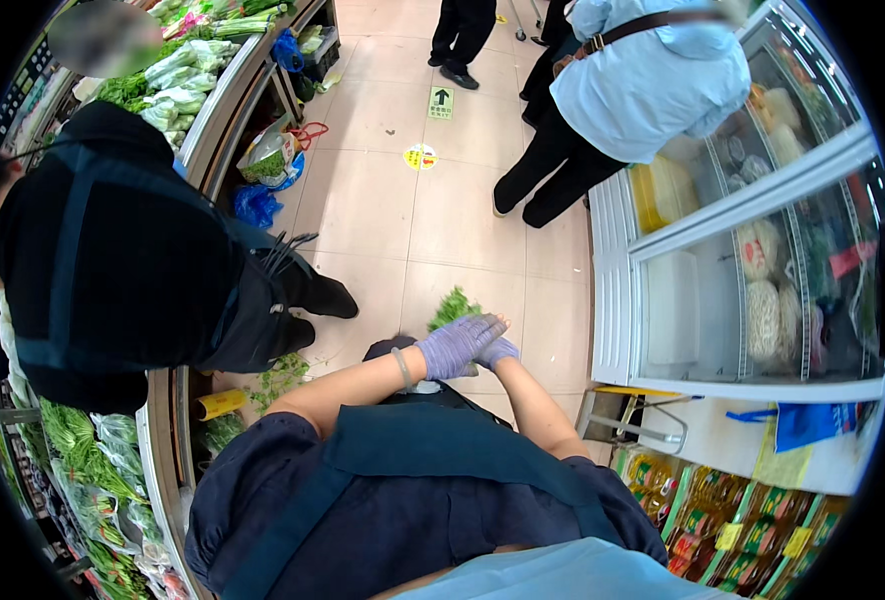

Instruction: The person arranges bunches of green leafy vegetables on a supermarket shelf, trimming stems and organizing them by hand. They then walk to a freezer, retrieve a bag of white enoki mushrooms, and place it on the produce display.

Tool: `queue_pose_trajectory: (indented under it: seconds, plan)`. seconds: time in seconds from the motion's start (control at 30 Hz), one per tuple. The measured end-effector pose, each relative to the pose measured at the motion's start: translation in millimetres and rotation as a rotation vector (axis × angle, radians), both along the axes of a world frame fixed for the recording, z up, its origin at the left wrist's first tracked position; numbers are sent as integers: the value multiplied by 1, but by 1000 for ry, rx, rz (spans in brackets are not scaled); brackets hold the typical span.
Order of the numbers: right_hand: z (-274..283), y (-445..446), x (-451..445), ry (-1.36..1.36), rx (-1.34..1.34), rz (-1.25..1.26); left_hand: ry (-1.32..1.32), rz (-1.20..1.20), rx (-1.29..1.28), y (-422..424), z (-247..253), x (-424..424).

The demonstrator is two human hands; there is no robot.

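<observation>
My left hand, in a thin purple-grey glove and with a pale bangle at the wrist, reaches across in front of me. Its fingers stretch to the right, with bare fingertips showing. My right hand, gloved alike, is partly hidden beneath and behind it. A bunch of leafy greens, slightly blurred, shows just beyond my left hand. Where its stems run is hidden, so which hand holds it cannot be told. Below my hands a dark object with a whitish part is mostly covered by my arms and apron.
A person in dark clothes bends at the vegetable shelf on my left. Loose leaves lie on the floor. On the right stand a glass-door fridge and bottled oil. A person in light blue stands ahead.
</observation>
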State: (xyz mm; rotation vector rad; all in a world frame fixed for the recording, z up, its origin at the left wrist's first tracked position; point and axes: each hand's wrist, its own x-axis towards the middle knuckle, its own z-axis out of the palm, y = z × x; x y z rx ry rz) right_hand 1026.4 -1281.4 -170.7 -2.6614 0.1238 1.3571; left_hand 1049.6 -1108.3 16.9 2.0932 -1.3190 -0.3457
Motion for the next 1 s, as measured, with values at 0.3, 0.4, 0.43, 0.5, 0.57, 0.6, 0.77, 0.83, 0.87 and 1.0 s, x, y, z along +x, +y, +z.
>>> queue_pose_trajectory:
  seconds: [0.3, 0.4, 0.43, 0.5, 0.57, 0.6, 0.77, 0.83, 0.87, 1.0]
  plan:
    - [127, 41, 278, -146, 74, 161, -220, 123, 342, 10, -82, 277]
    - [133, 38, 370, -206, 75, 180, -218, 164, 283, 6, -81, 370]
    - [139, 35, 401, -206, 74, 205, -173, 155, 326, 3, -79, 398]
    - [144, 29, 453, -156, 92, 236, -89, 141, 412, -6, -77, 449]
    - [154, 24, 499, -109, 109, 281, -72, 140, 506, -13, -73, 487]
    - [162, 23, 523, -113, 116, 300, -49, 153, 534, -18, -71, 506]
    - [145, 1, 621, -163, 216, 225, -89, 277, 476, -39, -73, 600]
    - [132, -14, 659, -132, 221, 249, -176, 286, 449, -53, -70, 637]
    - [128, -23, 673, -168, 209, 265, -52, 259, 604, -65, -67, 656]
    - [132, -46, 743, -271, 195, 338, -302, 424, 412, -82, -56, 713]
